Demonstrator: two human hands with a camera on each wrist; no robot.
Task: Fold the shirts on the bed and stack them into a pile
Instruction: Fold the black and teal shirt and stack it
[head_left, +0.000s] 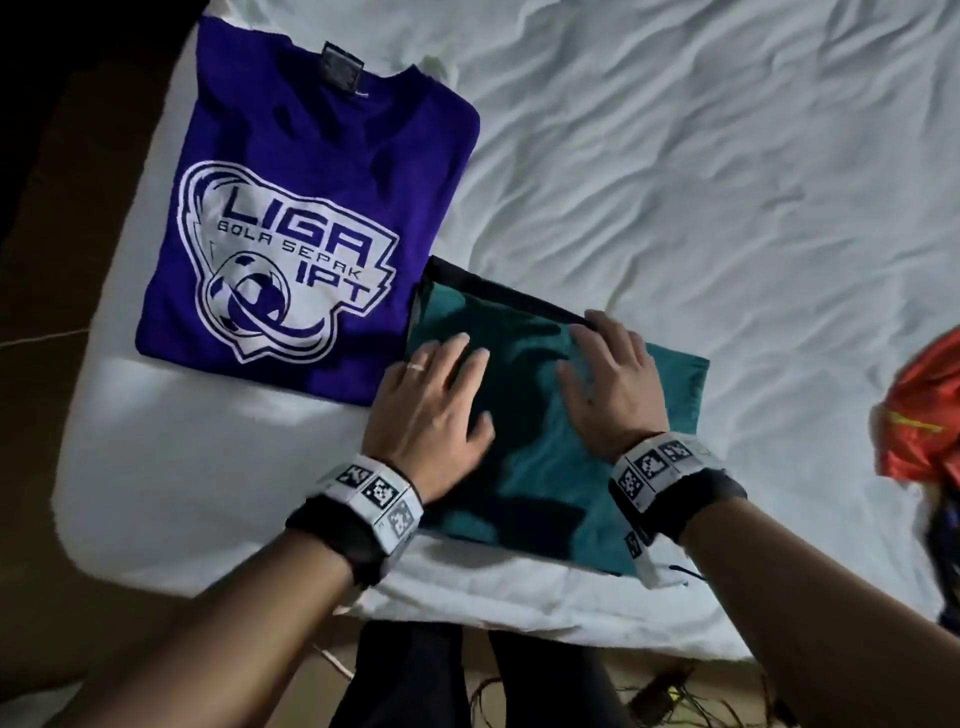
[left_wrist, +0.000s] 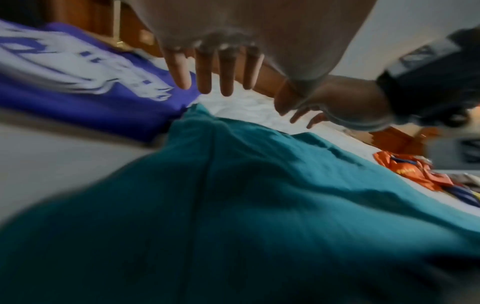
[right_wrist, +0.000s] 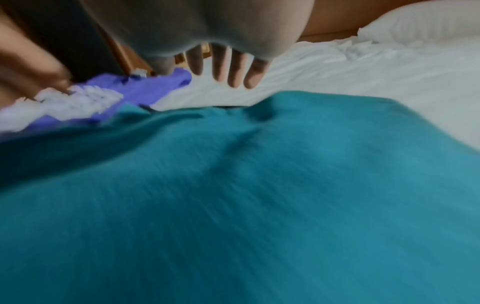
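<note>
A folded teal shirt (head_left: 545, 467) lies near the front edge of the bed, with a dark band along its far edge. My left hand (head_left: 441, 395) and my right hand (head_left: 608, 379) lie flat on it side by side, fingers straight and spread. In the left wrist view my left hand (left_wrist: 207, 72) hovers just over the teal shirt (left_wrist: 233, 205); in the right wrist view my right hand (right_wrist: 228, 67) does the same over the teal shirt (right_wrist: 259, 195). A folded purple shirt (head_left: 311, 208) with a white football logo lies to the left, touching the teal one's corner.
The white bed sheet (head_left: 701, 182) is wrinkled and stretches to the right and back. A crumpled red-orange garment (head_left: 919, 415) lies at the right edge. The bed's front edge is close to my legs, with cables on the floor (head_left: 665, 696). A pillow (right_wrist: 420, 26) lies beyond.
</note>
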